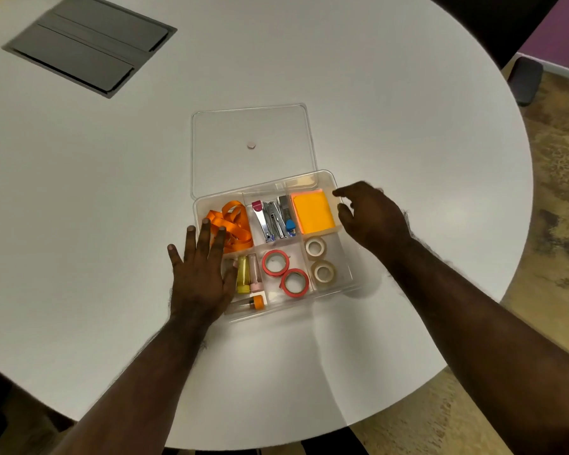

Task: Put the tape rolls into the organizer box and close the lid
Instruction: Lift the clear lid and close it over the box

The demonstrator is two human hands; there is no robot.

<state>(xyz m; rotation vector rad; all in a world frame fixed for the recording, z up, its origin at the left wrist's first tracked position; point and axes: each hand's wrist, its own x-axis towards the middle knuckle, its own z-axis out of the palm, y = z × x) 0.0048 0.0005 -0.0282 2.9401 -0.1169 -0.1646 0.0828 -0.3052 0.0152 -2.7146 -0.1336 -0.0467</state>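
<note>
A clear organizer box sits on the white round table, its clear lid lying flat behind it. Two red tape rolls lie in the front middle compartment. Two clear tape rolls lie in the front right compartment. My left hand rests flat with spread fingers over the box's left side, holding nothing. My right hand hovers at the box's right rim, fingers loosely apart and empty.
The box also holds orange ribbon, staplers, orange sticky notes and small tubes. A grey cable hatch is set into the table at far left. The table edge curves to the right over a brown floor.
</note>
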